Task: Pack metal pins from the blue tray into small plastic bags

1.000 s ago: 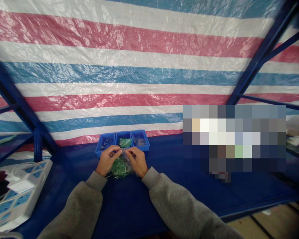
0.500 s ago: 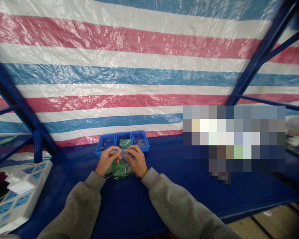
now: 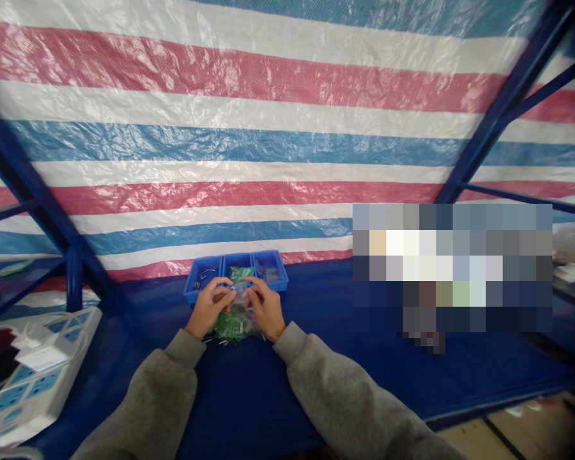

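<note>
From your head camera, your left hand [image 3: 209, 308] and right hand [image 3: 267, 310] sit close together near the middle of the blue table [image 3: 287, 377], both closed. Their fingers curl inward and pinch the top of a clear plastic bag [image 3: 237, 295] between them. The bag rests on the table just in front of the tray, and a mass of green pieces [image 3: 230, 327] fills its lower part; they are too small to identify. Directly ahead, touching the bag, is a blue three-compartment parts tray [image 3: 204, 291]. Its left compartment holds small metal pins [image 3: 200, 279], the middle one a green packet [image 3: 240, 275], and the right one a small clear packet [image 3: 267, 271]. Grey sleeves [image 3: 163, 396] cover both your forearms. A white power strip [image 3: 41, 364] lies at your left, a pixelated patch [image 3: 453, 268] covers the table at your right, and a striped tarpaulin [image 3: 220, 96] hangs behind blue steel framing [image 3: 38, 185].
</note>
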Demonstrator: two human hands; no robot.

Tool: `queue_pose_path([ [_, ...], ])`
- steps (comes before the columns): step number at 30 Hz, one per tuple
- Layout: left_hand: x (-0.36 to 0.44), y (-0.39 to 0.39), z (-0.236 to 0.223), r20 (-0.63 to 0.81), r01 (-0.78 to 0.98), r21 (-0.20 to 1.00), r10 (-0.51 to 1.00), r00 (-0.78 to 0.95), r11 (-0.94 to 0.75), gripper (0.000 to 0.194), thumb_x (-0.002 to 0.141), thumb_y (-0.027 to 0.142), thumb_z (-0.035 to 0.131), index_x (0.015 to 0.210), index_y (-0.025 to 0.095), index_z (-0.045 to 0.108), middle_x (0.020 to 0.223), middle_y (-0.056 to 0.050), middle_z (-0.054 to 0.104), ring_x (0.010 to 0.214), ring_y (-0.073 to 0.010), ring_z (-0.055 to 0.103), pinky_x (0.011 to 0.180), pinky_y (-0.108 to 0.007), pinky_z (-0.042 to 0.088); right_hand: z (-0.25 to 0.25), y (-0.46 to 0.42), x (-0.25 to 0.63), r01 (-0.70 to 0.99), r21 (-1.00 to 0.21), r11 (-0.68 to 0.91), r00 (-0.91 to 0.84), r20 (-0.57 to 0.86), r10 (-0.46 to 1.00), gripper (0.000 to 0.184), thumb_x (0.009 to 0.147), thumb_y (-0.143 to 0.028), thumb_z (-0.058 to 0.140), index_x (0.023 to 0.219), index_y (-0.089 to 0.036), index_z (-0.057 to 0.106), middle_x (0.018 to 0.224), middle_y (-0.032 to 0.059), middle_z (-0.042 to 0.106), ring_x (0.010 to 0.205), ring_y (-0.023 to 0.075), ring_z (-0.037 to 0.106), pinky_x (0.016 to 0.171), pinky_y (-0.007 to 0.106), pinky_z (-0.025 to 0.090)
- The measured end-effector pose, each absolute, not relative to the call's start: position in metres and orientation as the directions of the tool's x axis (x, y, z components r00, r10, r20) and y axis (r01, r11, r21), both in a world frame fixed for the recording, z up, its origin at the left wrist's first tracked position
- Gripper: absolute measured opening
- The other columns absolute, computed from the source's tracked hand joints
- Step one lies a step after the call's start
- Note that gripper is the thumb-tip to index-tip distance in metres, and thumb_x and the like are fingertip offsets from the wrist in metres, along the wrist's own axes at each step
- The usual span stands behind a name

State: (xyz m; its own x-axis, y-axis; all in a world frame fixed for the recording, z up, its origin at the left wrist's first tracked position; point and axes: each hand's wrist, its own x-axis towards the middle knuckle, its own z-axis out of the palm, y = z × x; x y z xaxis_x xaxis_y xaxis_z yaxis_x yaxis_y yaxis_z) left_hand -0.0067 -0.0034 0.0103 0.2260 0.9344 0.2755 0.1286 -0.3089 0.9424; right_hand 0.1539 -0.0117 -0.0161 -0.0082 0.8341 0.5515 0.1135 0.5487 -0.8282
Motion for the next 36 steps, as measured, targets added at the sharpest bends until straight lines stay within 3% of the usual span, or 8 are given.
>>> queue_pose_path([
  [3, -0.006, -0.004, 0.012, 0.293, 0.074, 0.947, 0.936, 0.198, -0.312, 0.032, 0.077, 0.034, 0.061, 0.102, 0.020, 0.047, 0.058, 0.007, 0.053, 0.045, -0.0082, 0.048, 0.047, -0.020, 0.039, -0.016, -0.011, 0.155, 0.166, -0.775, 0.609, -0.035, 0.613, 0.789, 0.029, 0.091, -0.022, 0.039, 0.108, -0.022, 0.062, 0.089, 0.0039, 0.064, 0.064, 0.0117, 0.059, 0.068, 0.025, 0.049],
  [8, -0.008, -0.004, 0.016, 0.295, 0.093, 0.945, 0.939, 0.175, -0.314, 0.026, 0.081, 0.039, 0.055, 0.087, 0.014, 0.058, 0.057, 0.002, 0.053, 0.049, -0.0097, 0.049, 0.049, -0.021, 0.040, -0.014, -0.011, 0.156, 0.219, -0.738, 0.638, -0.016, 0.651, 0.759, 0.016, 0.083, -0.024, 0.054, 0.091, -0.021, 0.068, 0.098, 0.0063, 0.061, 0.084, 0.0153, 0.058, 0.068, 0.024, 0.049],
  [13, -0.008, -0.007, 0.017, 0.297, 0.124, 0.940, 0.942, 0.154, -0.316, 0.032, 0.075, 0.042, 0.061, 0.088, 0.013, 0.063, 0.059, 0.001, 0.054, 0.048, -0.0092, 0.045, 0.044, -0.021, 0.034, -0.012, -0.011, 0.155, 0.142, -0.826, 0.545, 0.037, 0.555, 0.831, 0.016, 0.082, -0.030, 0.056, 0.080, -0.018, 0.066, 0.078, 0.0033, 0.063, 0.070, 0.0138, 0.058, 0.062, 0.024, 0.048],
  [16, -0.008, -0.006, 0.016, 0.296, 0.173, 0.935, 0.950, 0.100, -0.309, 0.029, 0.071, 0.039, 0.067, 0.086, 0.014, 0.064, 0.054, 0.004, 0.049, 0.044, -0.0067, 0.038, 0.041, -0.019, 0.028, -0.014, -0.008, 0.154, -0.028, -0.911, 0.411, 0.018, 0.411, 0.911, 0.017, 0.077, -0.034, 0.060, 0.078, -0.017, 0.063, 0.060, -0.0018, 0.058, 0.051, 0.0107, 0.053, 0.051, 0.022, 0.045],
  [20, -0.010, -0.004, 0.015, 0.314, 0.139, 0.939, 0.949, 0.022, -0.314, 0.028, 0.076, 0.039, 0.061, 0.089, 0.015, 0.063, 0.050, 0.007, 0.041, 0.041, -0.0052, 0.033, 0.039, -0.018, 0.024, -0.017, -0.003, 0.153, -0.213, -0.945, 0.247, -0.028, 0.259, 0.966, 0.021, 0.070, -0.036, 0.066, 0.073, -0.015, 0.060, 0.049, -0.0048, 0.053, 0.041, 0.0092, 0.048, 0.043, 0.021, 0.042],
  [23, -0.011, -0.002, 0.016, 0.333, 0.152, 0.932, 0.943, 0.005, -0.330, 0.026, 0.076, 0.038, 0.061, 0.088, 0.015, 0.062, 0.049, 0.007, 0.041, 0.042, -0.0053, 0.033, 0.040, -0.018, 0.025, -0.017, 0.002, 0.155, -0.301, -0.930, 0.210, -0.016, 0.225, 0.974, 0.024, 0.071, -0.038, 0.064, 0.071, -0.015, 0.059, 0.050, -0.0031, 0.056, 0.040, 0.0088, 0.048, 0.041, 0.020, 0.041],
  [29, -0.010, -0.002, 0.015, 0.336, 0.181, 0.924, 0.941, 0.027, -0.336, 0.027, 0.076, 0.039, 0.061, 0.087, 0.014, 0.062, 0.051, 0.005, 0.047, 0.040, -0.0058, 0.037, 0.039, -0.018, 0.028, -0.016, 0.010, 0.164, -0.414, -0.890, 0.192, 0.181, 0.126, 0.975, 0.029, 0.071, -0.042, 0.062, 0.073, -0.013, 0.059, 0.061, 0.0032, 0.064, 0.042, 0.0104, 0.054, 0.040, 0.022, 0.045],
  [36, -0.011, -0.001, 0.014, 0.328, 0.198, 0.923, 0.944, 0.040, -0.329, 0.027, 0.076, 0.039, 0.060, 0.087, 0.015, 0.062, 0.052, 0.005, 0.050, 0.041, -0.0065, 0.041, 0.039, -0.018, 0.030, -0.019, 0.018, 0.170, -0.405, -0.893, 0.197, 0.217, 0.115, 0.969, 0.033, 0.071, -0.044, 0.060, 0.081, -0.013, 0.063, 0.070, 0.0050, 0.068, 0.045, 0.0119, 0.059, 0.041, 0.022, 0.045],
])
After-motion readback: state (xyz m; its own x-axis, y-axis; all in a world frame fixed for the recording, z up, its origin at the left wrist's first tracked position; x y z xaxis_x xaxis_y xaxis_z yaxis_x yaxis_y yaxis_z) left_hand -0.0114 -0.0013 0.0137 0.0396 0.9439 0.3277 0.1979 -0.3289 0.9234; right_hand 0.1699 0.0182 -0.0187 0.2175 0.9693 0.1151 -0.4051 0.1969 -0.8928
